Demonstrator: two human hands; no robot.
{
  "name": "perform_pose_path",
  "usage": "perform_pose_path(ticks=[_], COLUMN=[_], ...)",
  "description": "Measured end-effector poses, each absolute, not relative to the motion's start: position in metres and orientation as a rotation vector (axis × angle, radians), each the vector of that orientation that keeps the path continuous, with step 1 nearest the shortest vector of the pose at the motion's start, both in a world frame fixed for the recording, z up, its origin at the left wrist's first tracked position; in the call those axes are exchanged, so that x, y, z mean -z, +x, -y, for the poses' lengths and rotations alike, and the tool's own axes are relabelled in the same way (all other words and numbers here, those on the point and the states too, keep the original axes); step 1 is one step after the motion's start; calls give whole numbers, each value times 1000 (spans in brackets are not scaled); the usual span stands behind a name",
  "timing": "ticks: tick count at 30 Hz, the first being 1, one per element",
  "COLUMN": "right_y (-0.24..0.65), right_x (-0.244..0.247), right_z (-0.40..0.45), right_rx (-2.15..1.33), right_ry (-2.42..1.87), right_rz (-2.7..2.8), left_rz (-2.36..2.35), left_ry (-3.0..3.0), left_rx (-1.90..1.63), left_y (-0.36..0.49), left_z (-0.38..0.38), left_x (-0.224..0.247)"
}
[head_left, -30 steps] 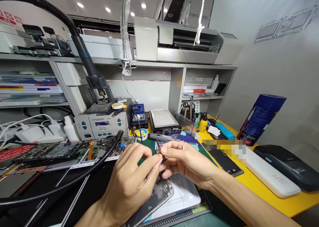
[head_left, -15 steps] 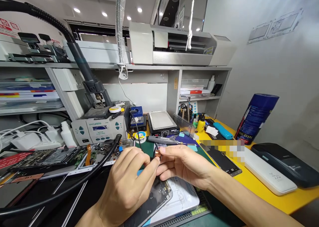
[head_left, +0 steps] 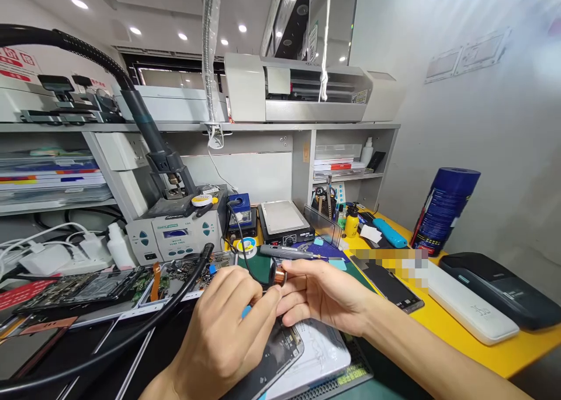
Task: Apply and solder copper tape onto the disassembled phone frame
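Between the thumb and fingers of my right hand [head_left: 331, 297] is a small spool of copper-coloured wire [head_left: 279, 275] with dark flanges. My left hand [head_left: 230, 321] is closed just to its left, the fingertips meeting near the spool's lower side. Whatever those fingertips pinch is too small or hidden to make out. Under both hands lies a dark phone screen panel [head_left: 280, 356], partly covered by my left hand. It rests on a white flat box [head_left: 326, 353] with line drawings on its top.
A black hose [head_left: 175, 297] crosses the left side over circuit boards and panels. Behind my hands are a grey pen-shaped tool [head_left: 284, 252], a solder reel [head_left: 246, 248] and a hot plate [head_left: 287, 221]. To the right lie a dark phone panel [head_left: 390, 286] and a white power bank [head_left: 473, 309].
The spool has turned and now shows more of its copper winding and dark flange. Both hands stay close together in nearly the same place. The head view has tilted slightly up.
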State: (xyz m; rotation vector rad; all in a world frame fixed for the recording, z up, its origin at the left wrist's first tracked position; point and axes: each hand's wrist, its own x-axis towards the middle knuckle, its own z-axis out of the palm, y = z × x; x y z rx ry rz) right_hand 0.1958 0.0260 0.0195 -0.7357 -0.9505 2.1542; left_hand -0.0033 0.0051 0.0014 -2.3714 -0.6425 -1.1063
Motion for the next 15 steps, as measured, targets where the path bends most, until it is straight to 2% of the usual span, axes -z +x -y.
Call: perform_pose_path(ticks=[11,15], right_y=[198,199], right_x=[-21,-20], right_z=[-28,-29], right_rx=[-2170,-2190], right_ry=[-739,-710], right_rz=[902,903], left_rz=[717,887], left_ry=[-2405,-2448], left_rx=[1316,1443], left_y=[-2,-2], left_z=[3,3], left_x=[-6,-8])
